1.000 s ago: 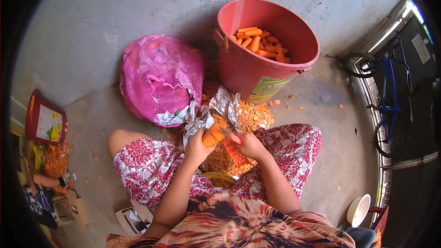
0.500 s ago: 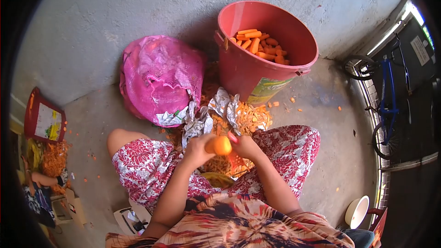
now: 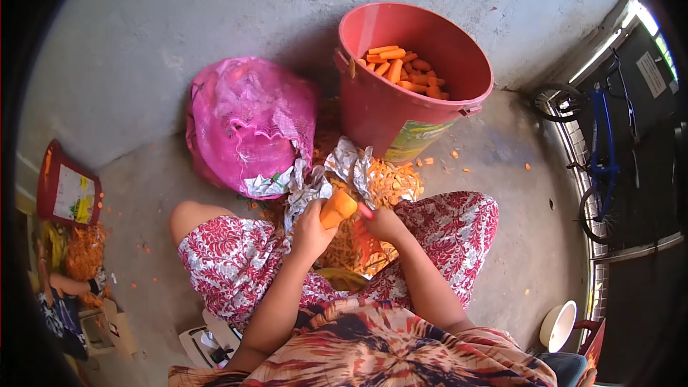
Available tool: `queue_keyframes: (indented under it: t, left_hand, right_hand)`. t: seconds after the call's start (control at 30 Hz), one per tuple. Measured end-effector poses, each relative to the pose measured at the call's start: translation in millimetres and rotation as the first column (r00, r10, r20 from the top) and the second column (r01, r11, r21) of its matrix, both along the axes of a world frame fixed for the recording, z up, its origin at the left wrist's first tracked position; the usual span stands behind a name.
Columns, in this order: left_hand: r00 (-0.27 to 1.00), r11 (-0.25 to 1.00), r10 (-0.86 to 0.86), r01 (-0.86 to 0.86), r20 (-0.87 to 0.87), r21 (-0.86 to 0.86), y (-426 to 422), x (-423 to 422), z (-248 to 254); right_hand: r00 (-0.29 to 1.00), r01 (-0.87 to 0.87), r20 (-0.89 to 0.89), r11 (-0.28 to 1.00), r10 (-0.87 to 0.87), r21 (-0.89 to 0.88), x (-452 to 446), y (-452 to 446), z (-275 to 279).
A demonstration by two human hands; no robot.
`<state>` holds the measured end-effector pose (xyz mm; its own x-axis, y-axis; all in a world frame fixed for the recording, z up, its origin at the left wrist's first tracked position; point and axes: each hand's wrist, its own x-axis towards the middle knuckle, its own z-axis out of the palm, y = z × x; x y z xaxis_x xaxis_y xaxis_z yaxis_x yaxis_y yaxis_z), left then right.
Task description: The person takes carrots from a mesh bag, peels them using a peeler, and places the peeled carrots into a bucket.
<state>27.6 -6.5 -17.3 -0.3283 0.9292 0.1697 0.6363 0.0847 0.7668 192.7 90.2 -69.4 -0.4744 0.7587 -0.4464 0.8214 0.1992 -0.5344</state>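
My left hand (image 3: pixel 311 234) is closed around a thick peeled carrot (image 3: pixel 337 209), its blunt end pointing up and to the right. Just right of it, my right hand (image 3: pixel 387 226) grips a peeler with a red handle (image 3: pixel 365 211); its blade is too small to make out. A small gap shows between the two hands. Beneath them, a heap of carrot peelings (image 3: pixel 394 180) covers the floor between my legs, with crumpled newspaper (image 3: pixel 344 161) lying on it.
A tall red bucket (image 3: pixel 401 118) holding several peeled carrots stands ahead, beside a pink mesh sack (image 3: pixel 251 129). At far left are a smaller red bucket (image 3: pixel 75 190), another pile of peelings (image 3: pixel 84 251) and another person's arm (image 3: pixel 68 285). A white basin (image 3: pixel 557 326) and blue bicycle (image 3: pixel 605 143) are right.
The carrot has tilted upward in my left hand and moved slightly up and left. My right hand with the peeler has shifted a little to the right.
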Motion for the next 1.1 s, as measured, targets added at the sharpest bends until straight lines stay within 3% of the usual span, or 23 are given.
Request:
queue_keyframes:
  t: [0.03,0.13,0.23,0.3,0.37,0.47,0.57,0.67,0.83,0.97,1.03,1.1]
  left_hand:
    - [1.0,0.999,-0.004,0.004,0.003,-0.043,-0.7,-1.6,-4.9]
    - [0.998,0.999,-0.007,0.004,0.056,0.046,0.2,-1.2,-13.4]
    - [0.994,0.986,0.097,-0.102,0.046,0.132,1.3,5.2,-5.6]
    - [0.894,0.99,0.136,-0.138,0.427,-0.025,-0.6,3.5,-4.0]
    - [0.651,0.978,0.206,-0.104,0.731,-0.183,-1.8,2.6,-3.3]
    - [0.428,0.995,0.08,0.015,0.9,-0.096,-1.9,-5.3,-15.5]
    - [0.532,0.997,0.027,0.045,0.847,-0.06,-2.1,-0.4,-15.2]
    - [0.566,0.995,0.014,0.073,0.824,-0.067,-0.9,-0.4,-29.2]
    - [0.583,0.996,0.02,0.056,0.812,-0.064,-2.3,-0.8,-28.9]
    - [0.871,0.999,0.033,-0.022,0.491,-0.028,-3.9,-0.3,-20.7]
    - [0.951,0.996,0.052,-0.072,0.305,0.055,-5.9,1.2,-9.9]
    - [0.964,0.994,0.079,-0.096,0.254,0.053,-5.4,1.5,-1.2]
  right_hand:
    - [0.999,0.046,-0.027,0.999,-0.046,0.013,1.0,1.1,4.2]
    - [0.969,0.182,-0.182,0.981,-0.168,0.067,-0.2,1.6,19.2]
    - [0.92,0.299,-0.305,0.944,-0.247,0.137,1.9,5.8,23.7]
    - [0.887,0.384,-0.317,0.917,-0.335,0.105,2.7,10.0,37.2]
    - [0.866,0.45,-0.285,0.889,-0.411,0.086,3.8,14.3,42.3]
    - [0.826,0.447,-0.391,0.894,-0.405,0.019,1.4,14.2,29.6]
    - [0.87,0.378,-0.377,0.92,-0.317,0.1,-9.5,5.7,48.0]
    - [0.823,0.399,-0.495,0.903,-0.278,0.156,-14.0,6.8,37.1]
    - [0.777,0.462,-0.495,0.887,-0.389,0.029,-17.6,7.0,58.7]
    - [0.79,0.467,-0.46,0.884,-0.404,0.026,-21.0,4.7,79.5]
    - [0.767,0.489,-0.509,0.87,-0.392,0.066,-21.3,5.7,78.8]
    - [0.754,0.495,-0.527,0.867,-0.392,0.064,-20.2,7.7,77.2]
